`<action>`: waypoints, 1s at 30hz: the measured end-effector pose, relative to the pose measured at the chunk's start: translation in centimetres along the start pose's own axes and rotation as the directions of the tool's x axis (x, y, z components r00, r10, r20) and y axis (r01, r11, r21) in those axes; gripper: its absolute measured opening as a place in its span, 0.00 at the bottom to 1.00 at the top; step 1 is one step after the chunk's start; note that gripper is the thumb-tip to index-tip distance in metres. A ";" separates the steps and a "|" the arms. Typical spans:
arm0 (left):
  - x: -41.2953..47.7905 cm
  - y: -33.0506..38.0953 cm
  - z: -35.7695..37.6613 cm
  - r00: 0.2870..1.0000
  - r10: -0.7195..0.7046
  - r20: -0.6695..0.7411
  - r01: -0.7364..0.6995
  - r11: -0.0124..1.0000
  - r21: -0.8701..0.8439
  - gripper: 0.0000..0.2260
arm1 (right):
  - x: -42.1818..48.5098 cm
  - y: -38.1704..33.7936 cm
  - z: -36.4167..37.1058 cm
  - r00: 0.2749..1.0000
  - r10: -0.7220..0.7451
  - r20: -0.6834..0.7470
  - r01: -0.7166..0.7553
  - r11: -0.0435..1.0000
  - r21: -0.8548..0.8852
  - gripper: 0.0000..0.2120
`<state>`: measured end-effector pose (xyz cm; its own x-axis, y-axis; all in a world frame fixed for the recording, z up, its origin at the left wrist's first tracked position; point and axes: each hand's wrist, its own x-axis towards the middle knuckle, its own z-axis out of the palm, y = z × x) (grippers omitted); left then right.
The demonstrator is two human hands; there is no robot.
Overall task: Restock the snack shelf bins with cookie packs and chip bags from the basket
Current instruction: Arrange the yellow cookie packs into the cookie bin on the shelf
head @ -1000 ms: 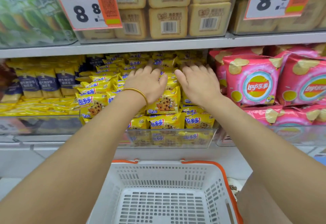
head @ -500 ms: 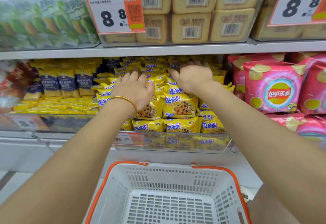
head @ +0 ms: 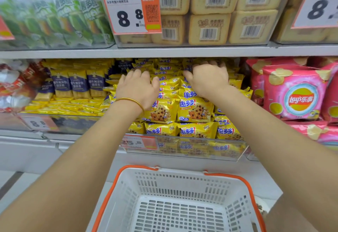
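Observation:
Yellow cookie packs [head: 193,109] fill a clear bin [head: 184,151] on the middle shelf. My left hand [head: 139,89], with a gold bangle at the wrist, lies flat with spread fingers on the left side of the pile. My right hand [head: 207,80] rests on the packs further back, its fingertips reaching into the rear rows under the shelf above. Neither hand holds a pack. Pink chip bags [head: 296,94] stand in the bin to the right. The white basket [head: 182,182] with an orange rim sits below my arms, and no goods show inside it.
Dark blue and yellow biscuit packs [head: 76,83] fill the bin to the left. The upper shelf [head: 164,51] carries beige cracker packs [head: 208,28] and green packs [head: 60,16], with price tags [head: 131,14] on the bin fronts.
My hands have spread apart on the cookie pile. The left one slid left, the right one reached deeper toward the back. The view shifted a little to the left.

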<state>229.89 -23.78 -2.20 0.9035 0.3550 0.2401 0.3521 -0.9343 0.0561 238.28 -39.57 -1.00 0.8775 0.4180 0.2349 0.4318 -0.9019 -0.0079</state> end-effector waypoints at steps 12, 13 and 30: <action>2.1 -2.6 0.4 0.997 -0.047 0.066 0.050 0.997 -0.055 0.24 | 1.9 -7.2 -0.7 0.946 -0.323 -0.031 0.324 0.929 0.178 0.15; 2.5 -2.8 0.4 0.996 -0.050 0.080 0.056 0.996 -0.076 0.23 | 2.5 -7.8 -0.7 0.939 -0.345 0.006 0.336 0.918 0.211 0.15; 4.1 -4.8 1.4 0.992 -0.033 0.120 0.049 0.990 -0.133 0.28 | 4.0 -8.7 0.3 0.929 -0.370 0.001 0.370 0.929 0.018 0.19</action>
<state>232.20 -17.81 -2.82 0.9141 0.3871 0.1205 0.3604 -0.9120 0.1959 238.10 -30.03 -0.27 0.6553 0.7225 0.2203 0.7297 -0.6809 0.0625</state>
